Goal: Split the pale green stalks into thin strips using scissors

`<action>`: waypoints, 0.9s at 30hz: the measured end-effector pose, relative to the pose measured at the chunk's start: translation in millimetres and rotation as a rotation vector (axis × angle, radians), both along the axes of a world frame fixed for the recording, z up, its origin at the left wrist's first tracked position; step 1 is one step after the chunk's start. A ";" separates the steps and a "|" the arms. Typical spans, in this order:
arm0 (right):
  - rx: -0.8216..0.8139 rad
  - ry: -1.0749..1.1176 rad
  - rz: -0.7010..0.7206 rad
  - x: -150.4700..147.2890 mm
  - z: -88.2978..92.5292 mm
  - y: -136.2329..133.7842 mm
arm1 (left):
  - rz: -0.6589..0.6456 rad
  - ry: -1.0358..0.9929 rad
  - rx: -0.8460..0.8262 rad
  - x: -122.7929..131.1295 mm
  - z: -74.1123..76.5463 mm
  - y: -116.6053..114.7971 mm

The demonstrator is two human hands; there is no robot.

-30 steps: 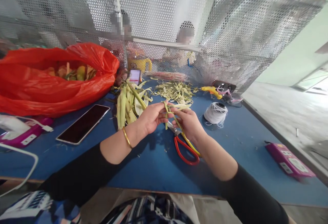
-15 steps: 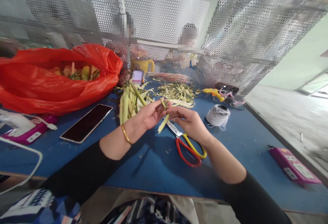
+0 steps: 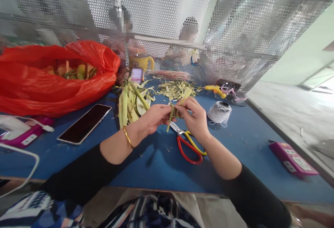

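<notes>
My left hand (image 3: pixel 158 117) pinches a narrow pale green husk strip (image 3: pixel 169 123) between thumb and fingers. Close against it, my right hand (image 3: pixel 195 118) is closed on a wider yellowish-green piece (image 3: pixel 185 95) of the strip, which sticks up past the fingers. The two hands nearly touch, and where the pieces meet is partly hidden by the fingertips. Just below them on the table lie scissors (image 3: pixel 179 130) with one red and one yellow handle. Left of the hands is a bundle of green husks (image 3: pixel 126 108); beyond them spreads a heap of cut strips (image 3: pixel 174 90).
A red plastic bag (image 3: pixel 31 92) and a phone (image 3: pixel 85 123) occupy the left of the blue table (image 3: pixel 153 172). White string (image 3: pixel 219 113), a yellow glue gun (image 3: pixel 215 89) and a purple box (image 3: pixel 292 158) are on the right. Behind a perforated screen (image 3: pixel 161 9), people sit.
My right hand has turned, and a wide strip end now points up above it. My left thumb has closed down onto the strip. The whole view has shifted slightly.
</notes>
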State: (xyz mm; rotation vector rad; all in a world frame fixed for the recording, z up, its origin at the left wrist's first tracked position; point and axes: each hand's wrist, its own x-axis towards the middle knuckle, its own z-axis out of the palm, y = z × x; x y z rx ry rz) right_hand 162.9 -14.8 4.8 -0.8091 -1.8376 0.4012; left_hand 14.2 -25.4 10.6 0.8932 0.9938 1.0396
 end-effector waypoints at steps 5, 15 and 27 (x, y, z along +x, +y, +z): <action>-0.067 -0.017 -0.149 -2.3 -1.9 -2.1 | -0.018 -0.004 -0.009 3.3 -1.5 -1.7; -0.257 -0.211 -0.339 -2.3 2.7 -2.5 | 0.063 -0.031 -0.046 5.2 -3.8 -1.3; -0.441 -0.197 -0.270 -1.1 1.2 1.7 | 0.101 0.050 0.013 12.1 -5.4 -7.6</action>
